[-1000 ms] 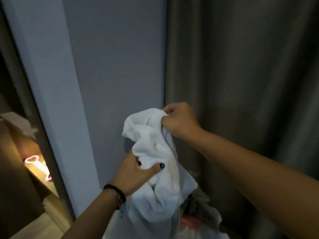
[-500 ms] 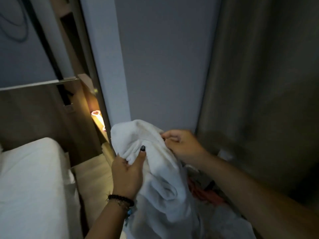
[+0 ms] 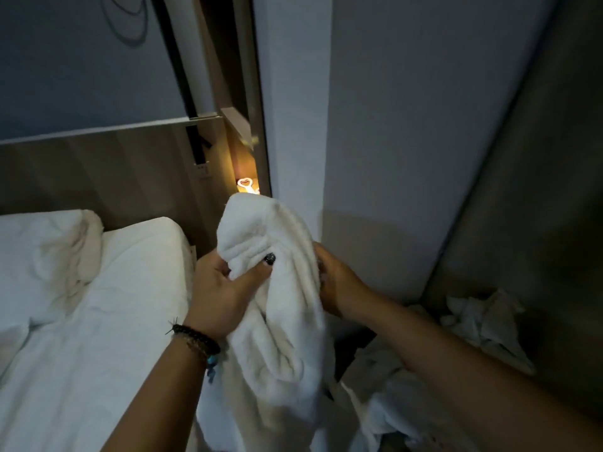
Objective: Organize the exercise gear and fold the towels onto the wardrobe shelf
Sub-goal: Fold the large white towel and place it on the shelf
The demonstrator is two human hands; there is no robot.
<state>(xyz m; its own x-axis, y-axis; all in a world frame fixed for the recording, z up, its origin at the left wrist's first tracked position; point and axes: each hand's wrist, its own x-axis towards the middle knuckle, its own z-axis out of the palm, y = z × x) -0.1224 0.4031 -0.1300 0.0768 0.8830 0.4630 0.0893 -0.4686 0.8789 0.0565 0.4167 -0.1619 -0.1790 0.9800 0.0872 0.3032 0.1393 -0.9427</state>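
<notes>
You are standing beside a bed (image 3: 98, 321) in a dim room, looking down at your own two hands, which hold a white towel (image 3: 280, 321) up in front of you. The towel is bunched, not spread; its top rises above your hands and the rest hangs down between your forearms, out of view at the bottom.

Your left hand (image 3: 222, 291) grips the towel's left side, thumb pressed across the front and fingers curled in behind. Your right hand (image 3: 336, 282) is against the towel's right edge, and its fingers seem to be curled into the cloth, though the folds partly hide them.

To the left lies the bed with white sheets and a rumpled pillow (image 3: 55, 256). Behind the towel a small lamp (image 3: 246, 185) glows in a narrow niche. Low on the right, a heap of pale laundry (image 3: 483, 324) lies on the floor.

No wardrobe shelf is in view. The step in hand looks like the start of folding: the next move calls for finding two corners, shaking the towel flat, then folding it on a flat surface such as the bed.
</notes>
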